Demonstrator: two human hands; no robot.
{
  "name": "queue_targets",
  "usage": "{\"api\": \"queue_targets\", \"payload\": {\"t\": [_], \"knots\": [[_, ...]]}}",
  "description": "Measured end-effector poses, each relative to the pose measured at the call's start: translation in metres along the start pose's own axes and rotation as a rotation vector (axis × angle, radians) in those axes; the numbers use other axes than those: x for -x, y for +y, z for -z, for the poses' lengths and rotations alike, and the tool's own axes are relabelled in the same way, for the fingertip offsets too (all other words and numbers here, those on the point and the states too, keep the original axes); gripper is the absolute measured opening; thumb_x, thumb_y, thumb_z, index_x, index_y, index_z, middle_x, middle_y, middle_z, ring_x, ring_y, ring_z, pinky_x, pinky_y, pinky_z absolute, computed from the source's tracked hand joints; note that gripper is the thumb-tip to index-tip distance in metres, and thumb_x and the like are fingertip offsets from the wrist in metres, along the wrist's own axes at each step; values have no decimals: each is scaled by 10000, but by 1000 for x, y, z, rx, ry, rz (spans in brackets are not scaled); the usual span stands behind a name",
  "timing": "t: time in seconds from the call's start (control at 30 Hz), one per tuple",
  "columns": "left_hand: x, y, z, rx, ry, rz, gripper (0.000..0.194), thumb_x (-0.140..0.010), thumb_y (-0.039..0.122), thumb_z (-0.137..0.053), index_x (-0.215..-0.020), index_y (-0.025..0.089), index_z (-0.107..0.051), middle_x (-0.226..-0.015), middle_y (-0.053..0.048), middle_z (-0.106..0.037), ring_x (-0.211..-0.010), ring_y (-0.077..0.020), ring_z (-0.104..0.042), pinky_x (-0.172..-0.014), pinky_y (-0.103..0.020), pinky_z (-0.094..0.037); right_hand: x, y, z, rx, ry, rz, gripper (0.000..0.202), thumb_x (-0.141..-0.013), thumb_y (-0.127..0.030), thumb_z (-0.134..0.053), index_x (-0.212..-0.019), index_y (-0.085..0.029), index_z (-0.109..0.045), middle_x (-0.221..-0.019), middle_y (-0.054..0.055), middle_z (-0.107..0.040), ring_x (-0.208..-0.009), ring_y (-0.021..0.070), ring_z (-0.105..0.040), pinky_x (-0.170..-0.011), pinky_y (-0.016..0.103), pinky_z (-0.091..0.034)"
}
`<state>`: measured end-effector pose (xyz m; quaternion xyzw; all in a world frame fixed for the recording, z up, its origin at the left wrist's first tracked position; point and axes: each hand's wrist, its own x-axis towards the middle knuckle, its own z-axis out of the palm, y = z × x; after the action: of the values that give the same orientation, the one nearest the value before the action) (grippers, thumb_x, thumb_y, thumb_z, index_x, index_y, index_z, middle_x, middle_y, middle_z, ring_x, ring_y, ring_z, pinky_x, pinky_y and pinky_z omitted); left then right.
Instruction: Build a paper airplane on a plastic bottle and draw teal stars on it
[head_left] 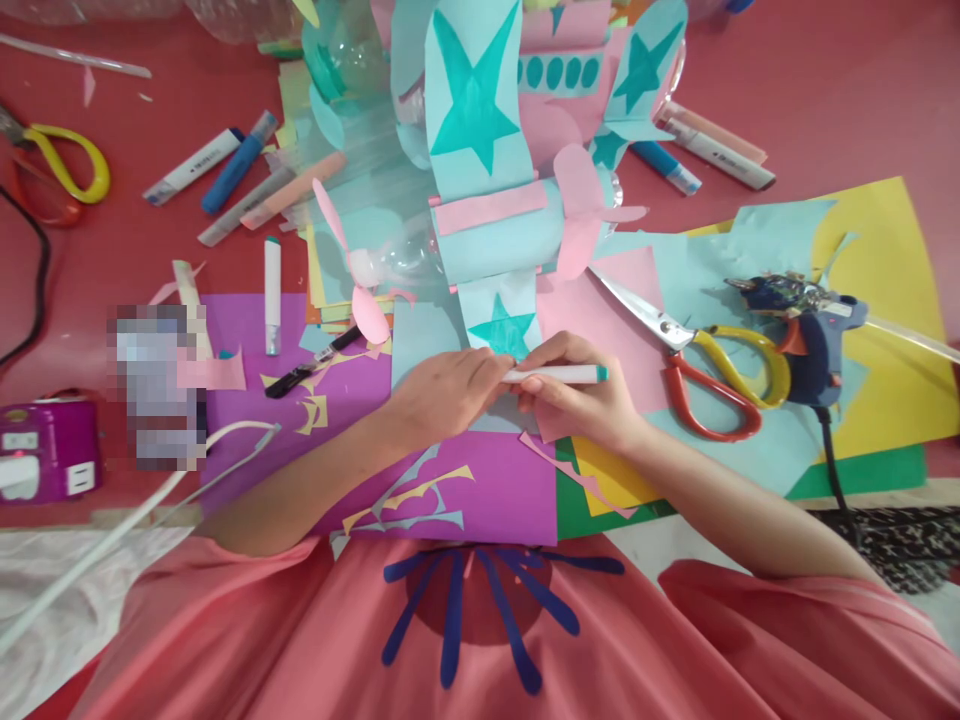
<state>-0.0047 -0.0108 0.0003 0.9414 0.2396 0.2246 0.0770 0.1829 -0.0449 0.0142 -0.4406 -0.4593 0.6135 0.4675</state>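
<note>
A white marker [566, 374] with a teal end lies level between my two hands, over the lower end of a paper airplane [502, 235] made on a plastic bottle. My right hand [581, 392] pinches the marker's barrel between thumb and fingers. Closed around its other end is my left hand [457, 390], whose fingers hide the tip. Just beyond them, the light blue wing [501, 318] bears a teal star, partly covered by my fingers. Pink paper strips wrap the bottle, and a pink paper propeller [367, 265] sits on its neck at the left.
Scissors [679, 340] lie partly open at the right, beside a blue glue gun [817, 350] with a cord. Several markers [240, 160] and a black craft knife [311, 362] are at the left. Paper scraps [412, 500] litter the purple sheet [510, 480]. A second paper plane [574, 80] stands behind.
</note>
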Motion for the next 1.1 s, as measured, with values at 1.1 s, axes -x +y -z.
{"api": "queue_targets", "payload": {"t": [1.1], "knots": [[-3,6,18,341,-284,141,517,-1054,458,-90,-995,203,-536,-675,31,-633,-556,-85,-595,-490,-196,-351,4,-26,23,209,-289,104,69,-845,-229,-689,-806,-176,-667,-726,14,-730,-615,125,-709,-562,217,-574]]}}
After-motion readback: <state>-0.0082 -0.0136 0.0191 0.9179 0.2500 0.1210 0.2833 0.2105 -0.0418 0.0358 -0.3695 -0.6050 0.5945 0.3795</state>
